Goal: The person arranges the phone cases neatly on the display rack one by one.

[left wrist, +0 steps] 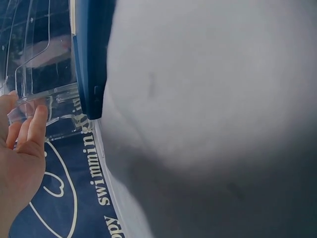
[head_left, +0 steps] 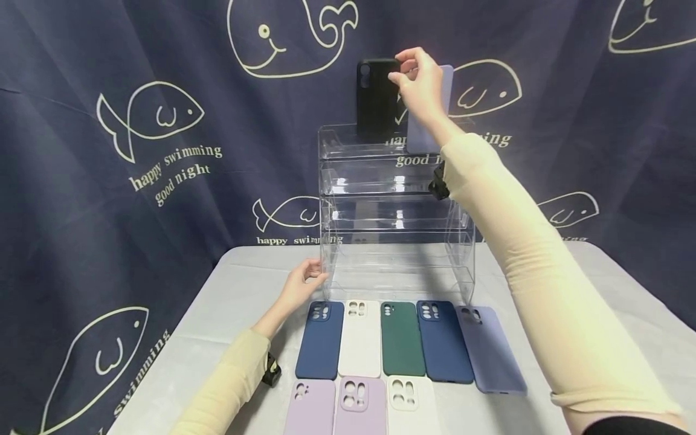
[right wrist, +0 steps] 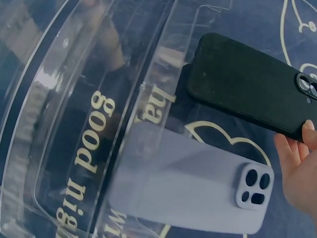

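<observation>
My right hand pinches a black phone case by its upper right edge, thumb in front. The case stands upright, camera cutout up, its lower end at the top tier of a clear stepped display rack. Beside it a lavender phone case stands in the same tier, partly behind my right hand in the head view. My left hand holds the rack's left side edge low down, near the table, with thumb and fingers about the clear panel.
On the white table before the rack lie several phone cases in two rows: blue, white, green, another blue, lavender, with lilac and white ones nearer. A dark fish-print curtain hangs behind.
</observation>
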A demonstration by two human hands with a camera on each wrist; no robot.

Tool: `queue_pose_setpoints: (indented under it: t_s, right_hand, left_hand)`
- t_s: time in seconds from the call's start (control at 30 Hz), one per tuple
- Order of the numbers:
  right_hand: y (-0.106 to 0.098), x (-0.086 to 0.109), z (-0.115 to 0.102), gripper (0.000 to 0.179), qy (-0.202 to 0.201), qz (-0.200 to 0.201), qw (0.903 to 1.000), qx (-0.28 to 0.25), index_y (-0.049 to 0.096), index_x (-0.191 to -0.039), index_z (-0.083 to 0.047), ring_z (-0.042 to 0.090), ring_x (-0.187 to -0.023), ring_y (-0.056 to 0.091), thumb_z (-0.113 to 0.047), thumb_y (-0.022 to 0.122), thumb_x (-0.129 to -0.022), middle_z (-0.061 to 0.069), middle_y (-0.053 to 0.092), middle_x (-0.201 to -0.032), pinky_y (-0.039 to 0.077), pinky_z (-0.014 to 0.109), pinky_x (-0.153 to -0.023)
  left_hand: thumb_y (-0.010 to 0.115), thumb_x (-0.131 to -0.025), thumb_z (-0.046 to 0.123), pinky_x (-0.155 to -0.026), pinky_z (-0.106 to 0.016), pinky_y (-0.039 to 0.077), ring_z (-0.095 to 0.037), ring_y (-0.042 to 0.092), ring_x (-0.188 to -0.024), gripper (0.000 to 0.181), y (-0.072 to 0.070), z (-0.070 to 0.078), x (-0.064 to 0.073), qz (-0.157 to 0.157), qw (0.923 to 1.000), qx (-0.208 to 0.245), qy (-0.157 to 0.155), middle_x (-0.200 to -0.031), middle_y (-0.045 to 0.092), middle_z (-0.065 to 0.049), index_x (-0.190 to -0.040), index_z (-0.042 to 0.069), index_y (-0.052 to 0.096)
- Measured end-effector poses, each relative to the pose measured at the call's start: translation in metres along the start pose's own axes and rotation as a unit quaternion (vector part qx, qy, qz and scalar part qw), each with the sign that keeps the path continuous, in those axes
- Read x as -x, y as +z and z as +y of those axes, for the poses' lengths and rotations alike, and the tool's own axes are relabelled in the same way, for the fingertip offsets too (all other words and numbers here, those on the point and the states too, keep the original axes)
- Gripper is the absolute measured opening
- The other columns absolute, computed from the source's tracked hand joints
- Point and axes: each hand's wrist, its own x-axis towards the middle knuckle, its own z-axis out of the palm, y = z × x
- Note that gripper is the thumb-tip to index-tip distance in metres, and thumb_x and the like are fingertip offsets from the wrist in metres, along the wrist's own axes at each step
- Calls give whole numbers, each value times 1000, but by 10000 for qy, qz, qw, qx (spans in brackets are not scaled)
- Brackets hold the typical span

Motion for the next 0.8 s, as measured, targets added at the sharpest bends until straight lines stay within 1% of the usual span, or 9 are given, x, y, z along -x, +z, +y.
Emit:
queue_pose_setpoints:
  t_s: [0.1,0.17,0.23,0.3,0.43,0.57,0.63,0.73,0.8]
  right_hand:
    - [7,0,5,28,29,10,10000,-13,63,-113,-9,2,-73,54,-9,67,-85,-8,53,-83,46,14,-70]
    - [11,-1,8,28,121,-21,9999,-106,63,-113,-8,2,-72,55,-8,67,-85,-9,52,-81,47,14,-68]
    - [14,-3,9,29,267,-55,9994,-226,64,-113,-9,1,-70,55,-8,68,-84,-9,52,-79,49,12,-65]
    - [16,-7,10,30,468,-77,9982,-371,64,-113,-10,0,-69,56,-8,69,-84,-10,53,-79,51,12,-63]
    - [18,-12,8,28,888,-126,9936,-684,65,-112,-8,3,-71,60,-7,69,-83,-4,63,-84,56,15,-66]
    - [19,-11,9,25,1124,-244,9917,-577,66,-109,-4,5,-69,64,-8,67,-85,5,70,-95,57,18,-71]
    - [20,-9,10,24,1137,-250,9922,-437,67,-109,-2,4,-65,63,-9,66,-86,3,70,-92,57,16,-70]
    - [22,-6,11,22,977,-129,9947,-309,68,-106,-1,0,-57,58,-9,65,-86,-2,65,-79,54,11,-63]
    - [22,-4,13,18,878,-18,9955,-358,67,-102,0,-2,-52,55,-7,65,-85,-7,58,-71,52,10,-58]
  left_hand:
    - [64,-86,2,-91,-49,51,-42,61,-100,38,4,-15,-5,85,9999,43,35,-106,63,-30,-119,-13,50]
    - [65,-86,3,-90,-49,51,-41,61,-99,38,7,-26,-9,166,9998,79,55,-105,63,-29,-118,-11,51]
    - [66,-85,4,-89,-47,53,-40,62,-98,38,9,-37,-13,232,9997,83,69,-105,64,-28,-118,-9,53]
    - [67,-85,5,-88,-44,53,-38,63,-98,37,9,-41,-14,242,9996,128,62,-105,65,-26,-117,-7,54]
    - [67,-85,7,-88,-41,54,-36,64,-98,37,7,-42,-15,180,9997,115,142,-106,65,-25,-117,-6,54]
    - [67,-85,8,-90,-42,53,-35,64,-98,37,7,-42,-15,168,9998,9,142,-106,66,-23,-118,-6,54]
    - [67,-85,9,-91,-43,52,-35,64,-99,38,7,-41,-14,189,9998,-13,81,-107,66,-23,-118,-5,54]
    - [67,-85,7,-92,-46,51,-38,63,-100,38,7,-38,-12,237,9997,4,61,-107,65,-25,-119,-7,53]
    - [65,-86,4,-90,-48,51,-40,62,-99,37,6,-29,-8,206,9997,2,111,-107,64,-28,-118,-10,52]
